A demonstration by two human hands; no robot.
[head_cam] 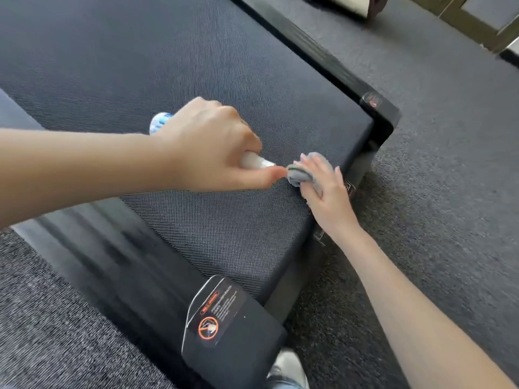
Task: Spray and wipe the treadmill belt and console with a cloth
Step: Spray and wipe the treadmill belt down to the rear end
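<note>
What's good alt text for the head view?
The left hand grips a bottle whose white end points at a grey cloth, which the right hand presses onto the dark belt near its end edge. Grey carpet surrounds the treadmill.

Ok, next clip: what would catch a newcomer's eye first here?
The two hands meeting mid-frame: the left hand grips a bottle, its white nozzle end almost touching the grey cloth that the right hand presses on the belt near its right edge. Next comes the orange warning label on the black cover at bottom centre.
</note>
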